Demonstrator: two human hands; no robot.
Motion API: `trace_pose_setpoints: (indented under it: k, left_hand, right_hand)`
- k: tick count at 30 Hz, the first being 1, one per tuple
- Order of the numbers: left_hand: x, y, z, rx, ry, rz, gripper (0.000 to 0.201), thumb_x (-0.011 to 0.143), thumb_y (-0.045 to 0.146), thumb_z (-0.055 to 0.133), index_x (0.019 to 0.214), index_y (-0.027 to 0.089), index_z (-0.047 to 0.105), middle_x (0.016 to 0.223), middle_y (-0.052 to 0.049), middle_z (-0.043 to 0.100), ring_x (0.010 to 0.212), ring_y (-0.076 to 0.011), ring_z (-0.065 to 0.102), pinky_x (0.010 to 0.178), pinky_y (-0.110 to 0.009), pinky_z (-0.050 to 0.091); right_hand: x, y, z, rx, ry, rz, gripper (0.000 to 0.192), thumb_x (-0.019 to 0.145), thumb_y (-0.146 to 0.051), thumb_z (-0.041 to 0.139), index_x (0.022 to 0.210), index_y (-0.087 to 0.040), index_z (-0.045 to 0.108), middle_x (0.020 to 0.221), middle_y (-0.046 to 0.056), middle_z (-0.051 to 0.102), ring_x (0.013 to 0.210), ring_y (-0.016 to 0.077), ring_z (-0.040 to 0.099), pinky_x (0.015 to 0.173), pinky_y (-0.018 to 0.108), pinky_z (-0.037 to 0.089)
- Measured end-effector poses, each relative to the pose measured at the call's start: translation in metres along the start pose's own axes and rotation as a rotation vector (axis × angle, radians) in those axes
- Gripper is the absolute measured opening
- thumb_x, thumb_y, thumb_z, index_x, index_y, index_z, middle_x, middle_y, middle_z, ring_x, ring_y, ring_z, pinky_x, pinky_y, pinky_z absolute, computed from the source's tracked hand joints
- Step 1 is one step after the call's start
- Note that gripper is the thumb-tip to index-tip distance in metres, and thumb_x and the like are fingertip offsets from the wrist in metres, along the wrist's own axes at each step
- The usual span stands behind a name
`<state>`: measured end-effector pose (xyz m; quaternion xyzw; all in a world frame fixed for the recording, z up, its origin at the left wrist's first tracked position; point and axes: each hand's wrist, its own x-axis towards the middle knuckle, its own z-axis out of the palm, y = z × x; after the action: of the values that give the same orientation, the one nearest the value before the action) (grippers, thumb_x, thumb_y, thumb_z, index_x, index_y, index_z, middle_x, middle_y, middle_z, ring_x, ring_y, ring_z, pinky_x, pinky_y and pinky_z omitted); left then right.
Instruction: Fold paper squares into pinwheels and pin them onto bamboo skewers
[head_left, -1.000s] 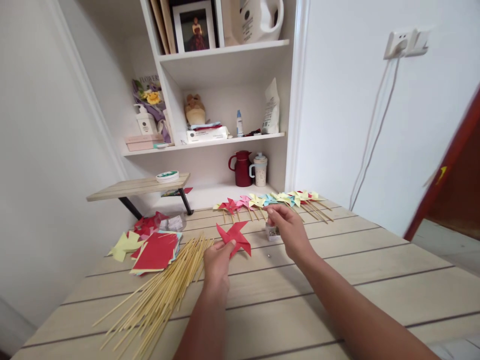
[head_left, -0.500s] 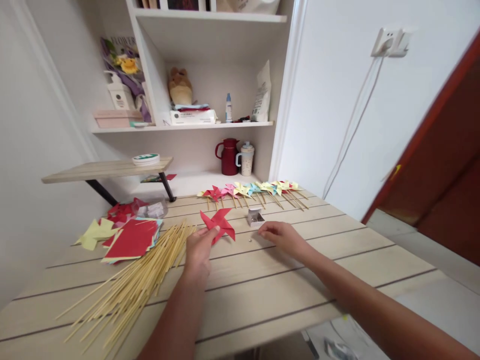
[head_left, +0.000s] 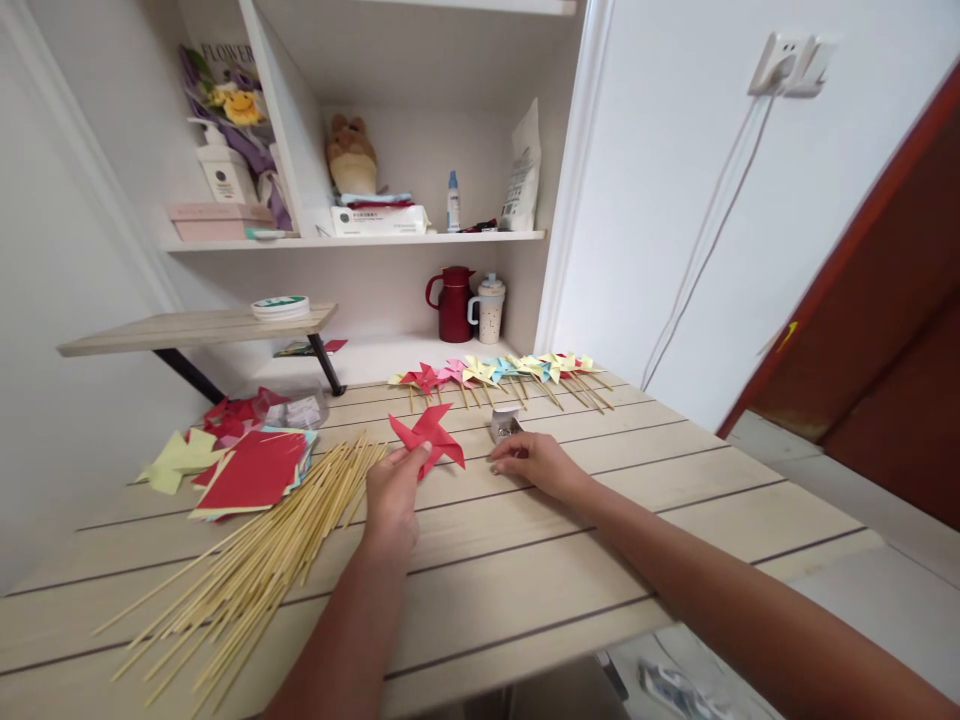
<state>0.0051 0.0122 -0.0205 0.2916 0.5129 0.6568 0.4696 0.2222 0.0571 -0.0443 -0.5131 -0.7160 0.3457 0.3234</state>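
Note:
A red paper pinwheel (head_left: 439, 438) without a stick is pinched between the thumb and fingers of my left hand (head_left: 395, 490), held just above the table. My right hand (head_left: 541, 464) rests low over the wood, thumb and fingertips brought together at a tiny object too small to name. Right behind those fingers stands a small open box (head_left: 504, 424), partly covered by the hand, with little shiny pieces inside. To the left of my left hand lies a spread bundle of thin wooden sticks (head_left: 277, 555).
Finished pinwheels on sticks (head_left: 480, 372) lie in a row along the table's back. At left are stacked coloured paper sheets (head_left: 251, 472), a yellow paper pinwheel (head_left: 180, 460) and a small raised shelf (head_left: 180, 328). A red jug (head_left: 454, 308) and a cup (head_left: 490, 312) stand behind.
My right hand has moved left and down to the tiny object on the table, its fingers closing there. The left hand still holds the red pinwheel. The view has shifted slightly.

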Motion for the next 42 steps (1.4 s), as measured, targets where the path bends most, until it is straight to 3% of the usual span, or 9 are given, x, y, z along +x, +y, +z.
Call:
trace_pose_setpoints:
  k: [6, 9, 13, 16, 28, 36, 42]
  left_hand:
    - [0.002, -0.003, -0.001, 0.0, -0.01, 0.001, 0.026, 0.058, 0.028, 0.08, 0.077, 0.011, 0.077, 0.075, -0.007, 0.076, 0.071, -0.0179, 0.066, 0.079, -0.032, 0.047]
    - [0.001, -0.002, -0.001, 0.001, -0.028, -0.006, 0.027, 0.058, 0.029, 0.08, 0.078, 0.011, 0.077, 0.077, -0.008, 0.077, 0.073, -0.0192, 0.067, 0.08, -0.034, 0.048]
    - [0.0, -0.001, 0.0, 0.009, -0.051, -0.013, 0.026, 0.057, 0.028, 0.081, 0.076, 0.011, 0.077, 0.074, -0.008, 0.076, 0.07, -0.0182, 0.066, 0.079, -0.032, 0.048]
    - [-0.001, 0.0, 0.0, 0.018, -0.057, -0.005, 0.026, 0.058, 0.028, 0.081, 0.077, 0.011, 0.077, 0.074, -0.008, 0.076, 0.07, -0.0176, 0.067, 0.078, -0.031, 0.048]
    - [0.0, -0.001, 0.0, 0.079, -0.031, 0.008, 0.028, 0.057, 0.028, 0.082, 0.079, 0.011, 0.078, 0.073, -0.006, 0.076, 0.07, -0.0181, 0.067, 0.076, -0.031, 0.049]
    - [0.002, -0.004, 0.0, 0.083, -0.038, 0.009, 0.025, 0.058, 0.028, 0.082, 0.078, 0.013, 0.078, 0.072, -0.005, 0.076, 0.069, -0.0184, 0.066, 0.075, -0.031, 0.049]
    - [0.001, -0.003, 0.0, 0.092, -0.045, 0.01, 0.025, 0.059, 0.028, 0.081, 0.077, 0.012, 0.078, 0.073, -0.007, 0.076, 0.069, -0.0175, 0.066, 0.075, -0.031, 0.049]
  right_hand:
    - [0.01, 0.004, 0.003, -0.011, -0.028, 0.037, 0.01, 0.072, -0.027, 0.066, 0.071, -0.02, 0.072, 0.074, 0.004, 0.07, 0.073, 0.0195, 0.06, 0.067, 0.029, 0.042]
    - [0.01, 0.003, -0.005, 0.041, -0.175, 0.065, 0.016, 0.073, -0.033, 0.065, 0.073, -0.018, 0.072, 0.07, 0.003, 0.068, 0.065, 0.0166, 0.057, 0.063, 0.028, 0.043]
    - [0.007, -0.005, -0.017, 0.093, -0.424, 0.052, 0.018, 0.062, -0.033, 0.075, 0.069, -0.017, 0.074, 0.074, 0.003, 0.071, 0.069, 0.0156, 0.059, 0.066, 0.026, 0.045]
    - [0.009, -0.012, -0.019, 0.077, -0.489, 0.051, 0.012, 0.058, -0.028, 0.077, 0.062, -0.017, 0.073, 0.063, -0.001, 0.066, 0.062, 0.0133, 0.053, 0.061, 0.025, 0.04]
    - [0.016, -0.012, -0.015, 0.049, -0.432, 0.107, 0.013, 0.054, -0.024, 0.081, 0.058, -0.019, 0.07, 0.057, -0.003, 0.064, 0.06, 0.0128, 0.053, 0.061, 0.025, 0.04]
    - [0.017, -0.01, -0.013, 0.102, -0.388, 0.077, 0.007, 0.062, -0.025, 0.073, 0.066, -0.019, 0.073, 0.061, -0.001, 0.066, 0.06, 0.0129, 0.054, 0.059, 0.025, 0.041]
    - [0.004, -0.006, -0.016, 0.115, -0.344, 0.04, 0.013, 0.07, -0.023, 0.067, 0.078, -0.018, 0.075, 0.071, 0.001, 0.068, 0.065, 0.0133, 0.056, 0.062, 0.024, 0.043]
